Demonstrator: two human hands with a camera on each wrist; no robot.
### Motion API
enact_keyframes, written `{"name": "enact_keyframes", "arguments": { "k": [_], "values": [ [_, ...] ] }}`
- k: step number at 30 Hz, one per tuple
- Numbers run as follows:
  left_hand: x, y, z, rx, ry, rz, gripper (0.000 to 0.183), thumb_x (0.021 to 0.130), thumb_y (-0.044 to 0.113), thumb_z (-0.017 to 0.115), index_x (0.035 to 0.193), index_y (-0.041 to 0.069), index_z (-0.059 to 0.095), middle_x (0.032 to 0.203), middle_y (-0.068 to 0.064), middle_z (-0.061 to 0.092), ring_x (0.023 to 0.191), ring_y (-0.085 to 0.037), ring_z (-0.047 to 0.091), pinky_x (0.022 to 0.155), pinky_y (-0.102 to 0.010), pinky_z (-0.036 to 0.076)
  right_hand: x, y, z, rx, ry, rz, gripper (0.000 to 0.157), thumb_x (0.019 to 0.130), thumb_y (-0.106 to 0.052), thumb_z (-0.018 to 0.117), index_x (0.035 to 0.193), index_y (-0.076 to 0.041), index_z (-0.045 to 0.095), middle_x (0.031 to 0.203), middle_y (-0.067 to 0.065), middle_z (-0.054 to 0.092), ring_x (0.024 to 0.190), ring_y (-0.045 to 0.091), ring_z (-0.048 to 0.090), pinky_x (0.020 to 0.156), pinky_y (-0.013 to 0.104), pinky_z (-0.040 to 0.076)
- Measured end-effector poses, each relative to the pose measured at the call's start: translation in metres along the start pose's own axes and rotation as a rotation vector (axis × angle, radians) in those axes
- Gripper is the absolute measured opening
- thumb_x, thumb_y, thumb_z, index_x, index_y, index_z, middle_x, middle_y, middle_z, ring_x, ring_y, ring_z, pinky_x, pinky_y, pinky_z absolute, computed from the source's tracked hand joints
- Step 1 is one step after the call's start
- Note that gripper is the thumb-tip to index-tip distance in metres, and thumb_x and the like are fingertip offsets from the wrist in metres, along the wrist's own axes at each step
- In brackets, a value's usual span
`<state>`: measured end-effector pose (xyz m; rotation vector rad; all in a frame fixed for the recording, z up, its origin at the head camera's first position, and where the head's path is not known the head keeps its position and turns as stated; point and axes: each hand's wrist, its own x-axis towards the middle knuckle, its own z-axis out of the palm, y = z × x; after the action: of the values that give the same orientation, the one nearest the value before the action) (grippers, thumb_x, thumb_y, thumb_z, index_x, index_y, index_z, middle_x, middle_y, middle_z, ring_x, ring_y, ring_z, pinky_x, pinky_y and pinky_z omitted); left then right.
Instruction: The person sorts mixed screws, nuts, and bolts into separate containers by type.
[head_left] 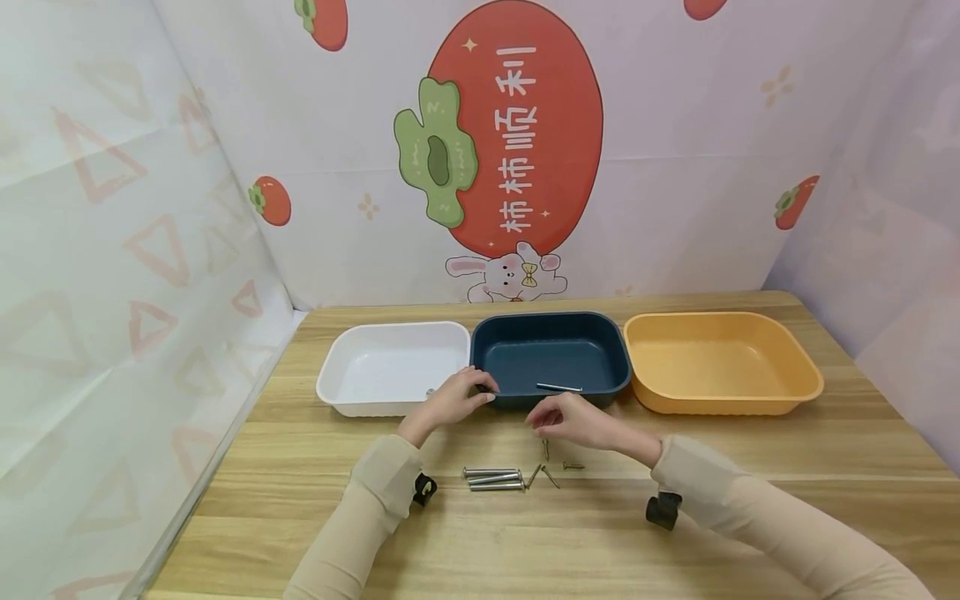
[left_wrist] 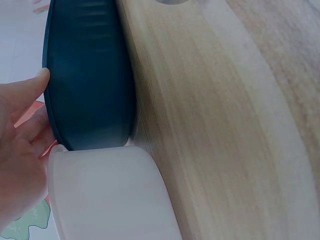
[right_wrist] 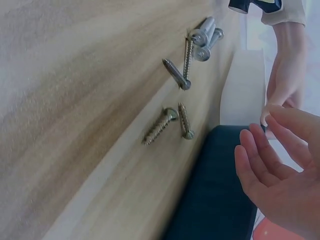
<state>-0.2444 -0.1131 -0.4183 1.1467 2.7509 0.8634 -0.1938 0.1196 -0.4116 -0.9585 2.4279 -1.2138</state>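
Note:
My left hand [head_left: 456, 396] is at the front left corner of the dark blue tray [head_left: 551, 322], its thumb [left_wrist: 40, 80] against the outside of the rim and its fingers over the inner side. A long silver bolt [head_left: 558, 387] lies inside that tray near the front wall. My right hand [head_left: 573, 419] hovers just in front of the tray, fingers loosely bent and holding nothing. Below it several short brass-coloured screws [right_wrist: 161, 126] lie on the wooden table [head_left: 600, 542]. Three long silver bolts [head_left: 493, 479] lie side by side to the left of them.
A white tray [head_left: 393, 327] adjoins the dark blue one on the left, with a small metal piece [head_left: 430, 392] near its front right. On the right stands a yellow tray [head_left: 723, 404]. A printed cloth wall [head_left: 675, 208] rises behind the table.

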Motion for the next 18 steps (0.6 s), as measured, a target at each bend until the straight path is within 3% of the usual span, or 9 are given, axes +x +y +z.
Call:
{"name": "enact_keyframes", "arguments": {
  "k": [7,18],
  "values": [
    [0.0,0.0,0.0,-0.002,-0.007,-0.007,0.01,0.086,0.009,0.056,0.093,0.004,0.062,0.093,-0.007,0.061,0.091,-0.02,0.051,0.083,-0.034,0.04,0.004,0.001,0.009,0.017,-0.029,-0.02,0.016,0.082,-0.003,0.059,0.096,0.003,0.064,0.089,0.013,0.064,0.075,0.007,0.055,0.068,0.021,0.047],
    [0.001,-0.001,0.0,-0.005,0.001,0.009,0.009,0.086,0.009,0.057,0.092,0.004,0.062,0.091,-0.006,0.061,0.09,-0.02,0.051,0.082,-0.033,0.04,0.012,-0.001,0.028,0.015,-0.085,-0.039,0.015,0.08,-0.002,0.06,0.094,0.003,0.065,0.081,0.003,0.063,0.072,0.007,0.056,0.066,0.02,0.047]
  ]
}}
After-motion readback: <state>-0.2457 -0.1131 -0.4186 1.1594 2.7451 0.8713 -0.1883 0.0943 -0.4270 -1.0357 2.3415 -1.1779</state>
